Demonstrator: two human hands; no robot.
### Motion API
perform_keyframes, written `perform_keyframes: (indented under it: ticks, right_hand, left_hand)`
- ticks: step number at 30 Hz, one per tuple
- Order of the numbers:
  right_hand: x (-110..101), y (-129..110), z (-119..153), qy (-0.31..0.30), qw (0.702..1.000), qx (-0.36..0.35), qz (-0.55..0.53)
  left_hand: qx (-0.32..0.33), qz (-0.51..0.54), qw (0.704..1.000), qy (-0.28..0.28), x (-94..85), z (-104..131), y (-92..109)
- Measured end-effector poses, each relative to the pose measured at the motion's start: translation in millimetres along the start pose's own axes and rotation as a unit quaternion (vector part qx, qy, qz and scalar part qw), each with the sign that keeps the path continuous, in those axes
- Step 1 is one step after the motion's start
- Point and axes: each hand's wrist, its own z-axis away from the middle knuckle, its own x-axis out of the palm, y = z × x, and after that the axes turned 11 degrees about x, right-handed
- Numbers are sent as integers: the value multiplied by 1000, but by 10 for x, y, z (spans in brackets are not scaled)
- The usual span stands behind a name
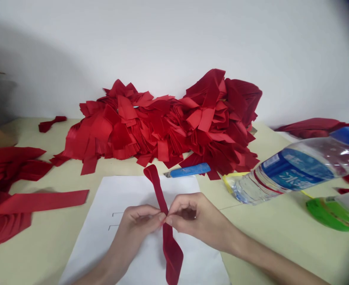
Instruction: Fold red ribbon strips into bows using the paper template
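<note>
A dark red ribbon (172, 253) with looped ends runs lengthwise over a white sheet of paper (91, 253). My left hand (137, 225) pinches its narrow middle from the left, thumb against forefinger. From the right, my right hand (192, 219) pinches the same spot, its fingertips touching those of the left. A small bit of red shows just under the fingertips; what it is cannot be made out. The upper loop points toward a blue utility knife (189, 170) lying at the paper's far edge.
A big heap of red ribbon pieces (162, 126) lies against the wall. More red strips (40, 201) are at the left, with a small bow (52, 123) behind. On the right are a tilted plastic bottle (299, 168), a green roll (331, 215) and further red fabric (313, 126).
</note>
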Motion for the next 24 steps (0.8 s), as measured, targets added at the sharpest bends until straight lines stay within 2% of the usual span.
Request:
perform_keyframes:
  ticks: [7, 18, 24]
  right_hand:
    - [10, 19, -20, 3, 1000, 13, -13]
    - [-45, -41, 5, -28, 999, 25, -9]
    - [-5, -46, 33, 4, 1000, 7, 24]
  left_hand:
    - [15, 6, 1000, 9, 2, 7, -26]
    - [49, -7, 998, -24, -42, 9, -97]
    - [69, -28, 997, -33, -54, 3, -133]
